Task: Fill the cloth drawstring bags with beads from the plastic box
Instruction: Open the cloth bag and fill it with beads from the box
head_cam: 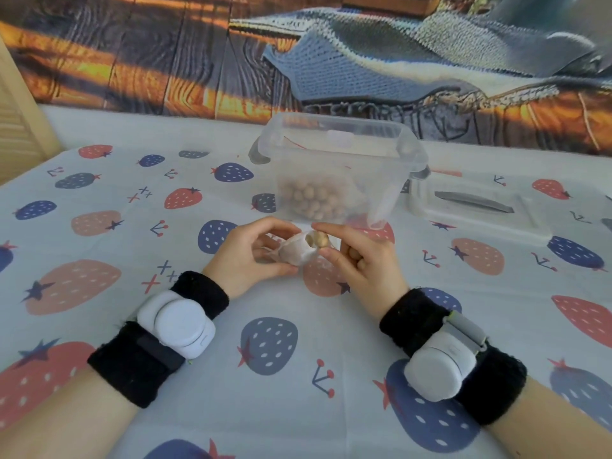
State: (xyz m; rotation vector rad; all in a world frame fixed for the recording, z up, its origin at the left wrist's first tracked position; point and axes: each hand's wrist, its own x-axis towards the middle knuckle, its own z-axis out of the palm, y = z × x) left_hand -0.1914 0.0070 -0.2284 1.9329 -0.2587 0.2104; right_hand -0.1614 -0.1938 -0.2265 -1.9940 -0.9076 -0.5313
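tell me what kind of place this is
Likely a home table set up for craft work: a strawberry-print cloth covers it, a printed wood-plank backdrop hangs behind, and a plastic box of beads sits open.

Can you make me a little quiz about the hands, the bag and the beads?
1. True or false: the lid is on the plastic box.
2. Which hand holds the cloth bag? A left hand, B right hand.
3. Fill in: the right hand pinches a ___ at the bag's mouth.

Key: 1 false, it lies on the tablecloth beside the box. 2 A. 3 bead.
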